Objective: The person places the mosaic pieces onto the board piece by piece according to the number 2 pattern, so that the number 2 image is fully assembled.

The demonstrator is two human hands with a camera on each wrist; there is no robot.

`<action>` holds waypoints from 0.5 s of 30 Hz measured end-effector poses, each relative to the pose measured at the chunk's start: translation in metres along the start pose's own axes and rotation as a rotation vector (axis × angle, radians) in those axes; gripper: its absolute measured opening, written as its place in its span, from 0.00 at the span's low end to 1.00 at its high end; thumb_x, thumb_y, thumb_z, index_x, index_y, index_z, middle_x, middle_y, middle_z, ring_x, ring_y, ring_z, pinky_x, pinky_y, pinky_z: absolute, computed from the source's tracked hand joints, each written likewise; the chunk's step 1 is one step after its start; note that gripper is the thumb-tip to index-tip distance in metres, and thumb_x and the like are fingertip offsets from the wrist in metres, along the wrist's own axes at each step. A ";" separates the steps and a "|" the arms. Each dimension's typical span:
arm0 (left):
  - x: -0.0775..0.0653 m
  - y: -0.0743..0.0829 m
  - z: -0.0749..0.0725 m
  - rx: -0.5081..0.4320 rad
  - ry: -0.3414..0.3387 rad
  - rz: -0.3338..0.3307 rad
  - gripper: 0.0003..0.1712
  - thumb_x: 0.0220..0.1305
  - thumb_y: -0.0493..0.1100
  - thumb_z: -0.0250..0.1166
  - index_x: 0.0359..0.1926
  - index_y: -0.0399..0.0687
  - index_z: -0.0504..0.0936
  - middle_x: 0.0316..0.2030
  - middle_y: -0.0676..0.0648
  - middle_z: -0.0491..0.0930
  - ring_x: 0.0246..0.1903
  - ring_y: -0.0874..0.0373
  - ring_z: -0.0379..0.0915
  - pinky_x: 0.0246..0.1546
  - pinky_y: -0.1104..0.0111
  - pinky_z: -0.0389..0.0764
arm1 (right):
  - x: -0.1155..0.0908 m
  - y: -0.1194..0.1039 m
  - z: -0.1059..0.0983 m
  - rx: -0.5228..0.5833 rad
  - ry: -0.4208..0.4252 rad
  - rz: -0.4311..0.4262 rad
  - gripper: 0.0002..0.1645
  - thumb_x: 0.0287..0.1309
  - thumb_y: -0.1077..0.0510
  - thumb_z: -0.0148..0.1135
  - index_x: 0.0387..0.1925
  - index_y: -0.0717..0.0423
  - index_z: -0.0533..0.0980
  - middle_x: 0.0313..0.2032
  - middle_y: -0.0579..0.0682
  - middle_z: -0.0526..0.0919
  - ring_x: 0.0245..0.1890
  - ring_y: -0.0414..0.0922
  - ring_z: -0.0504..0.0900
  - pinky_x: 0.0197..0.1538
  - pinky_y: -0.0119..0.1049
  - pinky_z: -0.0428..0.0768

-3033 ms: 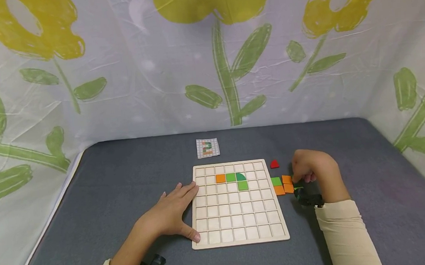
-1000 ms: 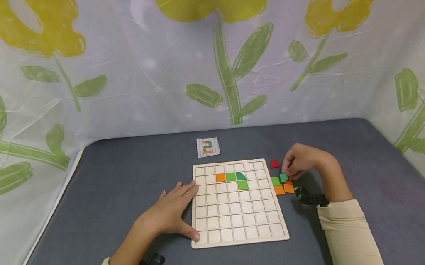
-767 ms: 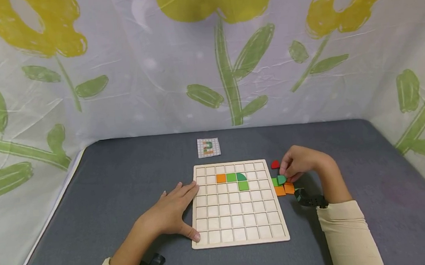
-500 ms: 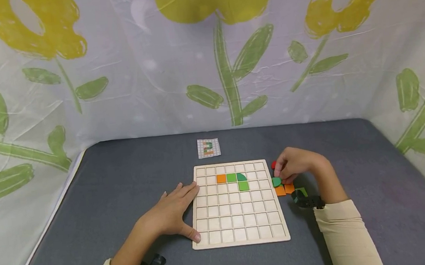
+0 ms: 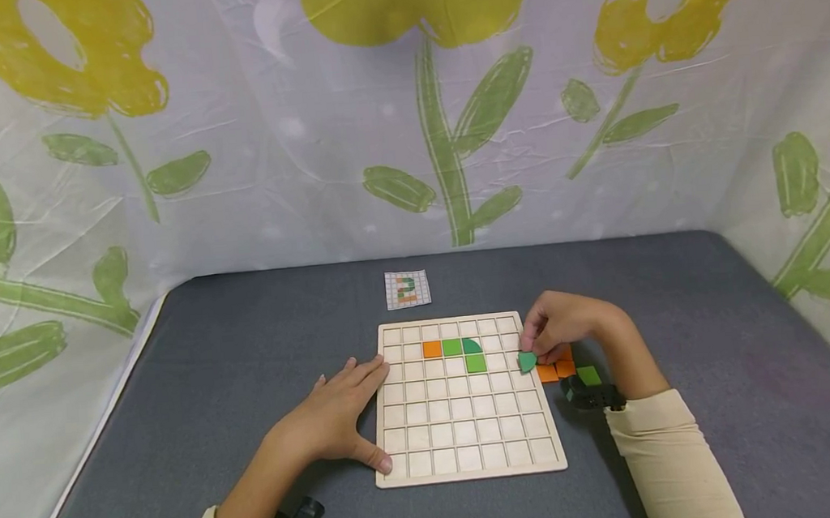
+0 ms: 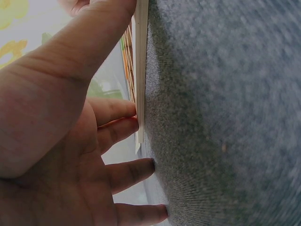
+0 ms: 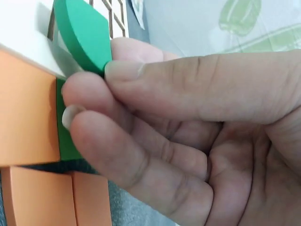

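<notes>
Dark-green quarter-round piece (image 5: 526,362) is at the right-hand rim of the pale gridded board (image 5: 464,411), pinched between the thumb and a finger of the right hand (image 5: 573,320); whether it touches the wood cannot be told. In the right wrist view the other fingers of that hand are bent and near orange and green tiles below. On the board, in the second row from the far edge, an orange tile (image 5: 433,349), a light-green tile (image 5: 452,347) and a second dark-green quarter-round (image 5: 471,346) sit side by side, with another light-green tile (image 5: 476,363) just below the last. The left hand (image 5: 335,412) lies spread at the left edge of the board, its thumb on the frame near the close corner; in the left wrist view, some fingertips meet the board's edge and others the dark grey cloth (image 6: 225,103). Loose orange tiles (image 5: 547,373) lie just beside the board's right edge, partly under the right hand, and a single light-green square (image 5: 588,376) lies farther right, close to the black wrist camera (image 5: 594,395). Beyond the board, well apart from both hands, lies a small printed card (image 5: 408,290) with a coloured pattern on a grid. Behind the table hangs a pale sheet (image 5: 293,203) with yellow flowers and green leaves.
</notes>
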State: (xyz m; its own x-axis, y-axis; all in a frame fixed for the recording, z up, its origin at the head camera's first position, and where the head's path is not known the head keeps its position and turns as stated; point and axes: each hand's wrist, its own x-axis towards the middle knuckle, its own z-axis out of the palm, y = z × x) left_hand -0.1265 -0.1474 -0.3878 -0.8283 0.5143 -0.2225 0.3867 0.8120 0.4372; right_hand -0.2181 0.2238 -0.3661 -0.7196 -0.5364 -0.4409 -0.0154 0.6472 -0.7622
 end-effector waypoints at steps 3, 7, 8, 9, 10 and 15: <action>0.000 0.000 0.000 0.003 0.001 0.001 0.76 0.29 0.70 0.81 0.77 0.43 0.58 0.77 0.42 0.53 0.75 0.36 0.43 0.63 0.29 0.49 | 0.001 -0.002 0.001 0.019 -0.014 -0.007 0.06 0.57 0.73 0.65 0.35 0.66 0.85 0.31 0.54 0.87 0.30 0.47 0.84 0.39 0.41 0.85; 0.000 0.000 0.000 0.004 0.002 0.000 0.76 0.28 0.70 0.81 0.77 0.43 0.58 0.76 0.42 0.53 0.75 0.36 0.43 0.62 0.29 0.48 | 0.004 -0.003 0.004 0.061 -0.047 -0.034 0.05 0.58 0.73 0.65 0.35 0.68 0.84 0.31 0.56 0.87 0.30 0.48 0.86 0.40 0.42 0.85; 0.000 0.000 0.000 0.004 0.002 0.000 0.76 0.28 0.70 0.81 0.77 0.43 0.58 0.76 0.42 0.54 0.75 0.36 0.44 0.62 0.29 0.48 | 0.005 -0.003 0.005 0.071 -0.053 -0.037 0.05 0.57 0.74 0.65 0.35 0.68 0.84 0.31 0.57 0.87 0.30 0.49 0.86 0.39 0.42 0.85; 0.000 0.000 0.000 0.004 0.003 -0.001 0.77 0.28 0.70 0.81 0.77 0.43 0.58 0.76 0.42 0.54 0.75 0.36 0.44 0.62 0.29 0.48 | 0.006 -0.003 0.006 0.081 -0.060 -0.045 0.05 0.57 0.74 0.65 0.35 0.68 0.84 0.31 0.57 0.87 0.30 0.49 0.86 0.39 0.42 0.85; 0.000 0.000 0.000 0.004 0.003 -0.001 0.77 0.28 0.70 0.81 0.77 0.43 0.58 0.76 0.42 0.54 0.75 0.36 0.44 0.62 0.29 0.48 | 0.007 -0.003 0.007 0.091 -0.064 -0.049 0.05 0.57 0.74 0.65 0.35 0.68 0.84 0.31 0.58 0.87 0.30 0.49 0.87 0.39 0.43 0.85; 0.001 0.000 0.001 0.003 0.004 0.001 0.77 0.27 0.70 0.81 0.77 0.43 0.58 0.77 0.43 0.54 0.75 0.36 0.44 0.63 0.29 0.48 | 0.011 -0.006 0.013 0.125 -0.078 -0.061 0.06 0.56 0.74 0.65 0.36 0.69 0.84 0.32 0.58 0.87 0.31 0.50 0.87 0.40 0.43 0.85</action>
State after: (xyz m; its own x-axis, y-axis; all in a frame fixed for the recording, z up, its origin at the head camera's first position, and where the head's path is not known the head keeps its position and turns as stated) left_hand -0.1270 -0.1471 -0.3887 -0.8299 0.5135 -0.2183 0.3885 0.8125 0.4346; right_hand -0.2174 0.2069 -0.3726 -0.6635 -0.6164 -0.4240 0.0323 0.5426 -0.8394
